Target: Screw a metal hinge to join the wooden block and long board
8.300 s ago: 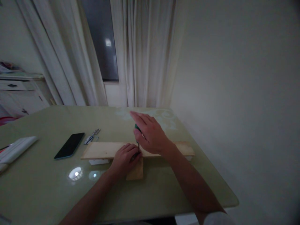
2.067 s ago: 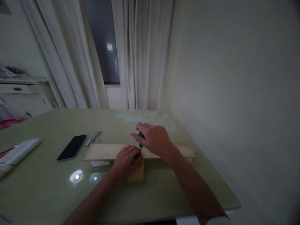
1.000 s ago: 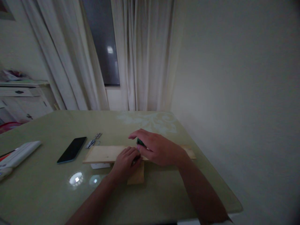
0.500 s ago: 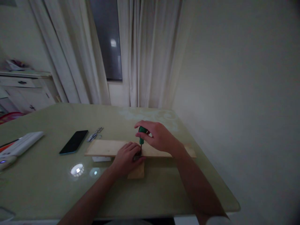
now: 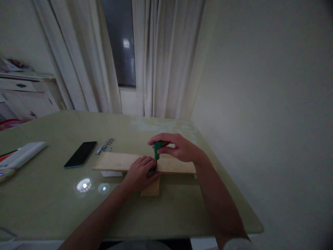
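A green-handled screwdriver (image 5: 157,150) stands almost upright, its tip down at the front edge of a long pale wooden board (image 5: 114,161). My right hand (image 5: 179,147) grips its handle from above with bent fingers. Just left of the shaft, my left hand (image 5: 140,172) is curled over the board's edge, fingers on top and thumb in front. Between thumb and fingers shows a small dark metal piece (image 5: 153,171), mostly hidden. Below it a short wooden piece (image 5: 151,188) sticks out toward me from under the board.
White supports (image 5: 111,173) show under the board. Metal hinges (image 5: 104,146) with small screws lie behind its left end. Farther left are a black phone (image 5: 81,154) and a long white device (image 5: 26,155). The green table (image 5: 182,211) meets a wall at right.
The fingers of my right hand have shifted around the screwdriver handle, and the wrist has turned a little. My left hand stays in place. The whole view has moved slightly.
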`<state>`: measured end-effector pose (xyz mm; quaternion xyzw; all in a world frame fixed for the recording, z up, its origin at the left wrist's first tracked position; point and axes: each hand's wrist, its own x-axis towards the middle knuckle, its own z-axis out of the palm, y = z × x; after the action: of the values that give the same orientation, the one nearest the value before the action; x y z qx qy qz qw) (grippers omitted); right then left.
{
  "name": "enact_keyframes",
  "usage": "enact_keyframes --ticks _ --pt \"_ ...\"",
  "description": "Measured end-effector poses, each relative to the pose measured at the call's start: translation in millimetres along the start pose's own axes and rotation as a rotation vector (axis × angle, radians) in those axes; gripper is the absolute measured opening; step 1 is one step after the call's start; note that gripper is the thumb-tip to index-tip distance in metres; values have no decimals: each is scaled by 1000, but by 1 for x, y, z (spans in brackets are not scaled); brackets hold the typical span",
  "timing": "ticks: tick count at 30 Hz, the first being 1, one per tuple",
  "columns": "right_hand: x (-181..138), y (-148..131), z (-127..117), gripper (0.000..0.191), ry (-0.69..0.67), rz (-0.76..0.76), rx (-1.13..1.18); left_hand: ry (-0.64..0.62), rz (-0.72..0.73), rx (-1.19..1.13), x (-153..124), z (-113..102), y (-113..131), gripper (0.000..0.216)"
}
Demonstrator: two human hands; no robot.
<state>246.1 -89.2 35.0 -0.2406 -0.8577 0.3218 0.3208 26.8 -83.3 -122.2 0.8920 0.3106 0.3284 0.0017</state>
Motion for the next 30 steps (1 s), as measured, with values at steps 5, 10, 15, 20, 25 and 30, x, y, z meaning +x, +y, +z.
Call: enact_keyframes --ticks 5,10,15,20,25,30 --pt "-4 1 -2 27 135 53 -78 -19 -20 -8 0 -1 1 20" --pt "-4 -10 4 31 162 55 -203 -1 -13 -13 0 -2 1 20" --pt "-6 -11 3 53 -11 -48 -122 22 -1 -10 0 -1 1 20" --pt "-4 -1 1 45 46 4 -24 20 -3 -25 1 -2 2 17" --pt "0 2 1 36 109 45 -11 21 -1 -23 1 -2 1 17" --pt "0 -3 4 30 156 97 -73 19 3 -6 1 -2 0 19"
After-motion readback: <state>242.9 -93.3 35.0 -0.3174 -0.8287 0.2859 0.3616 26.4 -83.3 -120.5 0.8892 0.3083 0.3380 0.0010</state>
